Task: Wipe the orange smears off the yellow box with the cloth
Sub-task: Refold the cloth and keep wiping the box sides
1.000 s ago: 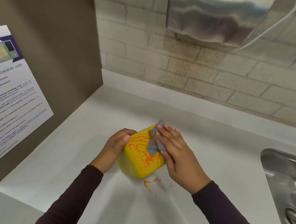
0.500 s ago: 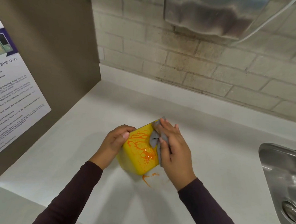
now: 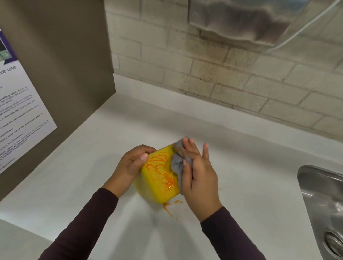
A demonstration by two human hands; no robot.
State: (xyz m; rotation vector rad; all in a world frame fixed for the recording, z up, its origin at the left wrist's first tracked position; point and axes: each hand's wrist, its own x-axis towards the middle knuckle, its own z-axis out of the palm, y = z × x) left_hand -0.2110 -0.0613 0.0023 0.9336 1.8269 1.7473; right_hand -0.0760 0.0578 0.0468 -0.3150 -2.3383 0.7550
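A yellow box point(image 3: 153, 185) stands tilted on the white counter point(image 3: 244, 173), its upper face streaked with orange smears point(image 3: 165, 174). My left hand point(image 3: 132, 166) grips the box's left side, thumb on the top edge. My right hand point(image 3: 197, 172) presses a grey cloth point(image 3: 178, 162) against the right part of the smeared face, fingers spread over the cloth. The box's right side is hidden behind that hand.
Orange drips point(image 3: 168, 207) lie on the counter just below the box. A steel sink point(image 3: 325, 207) is sunk in at the right. A brown panel with a microwave notice point(image 3: 14, 109) stands at the left. A metal dispenser point(image 3: 242, 16) hangs on the brick wall.
My right hand and the cloth have slid along the right side of the smeared face and the fingers have spread. The box stays tilted in my left hand.
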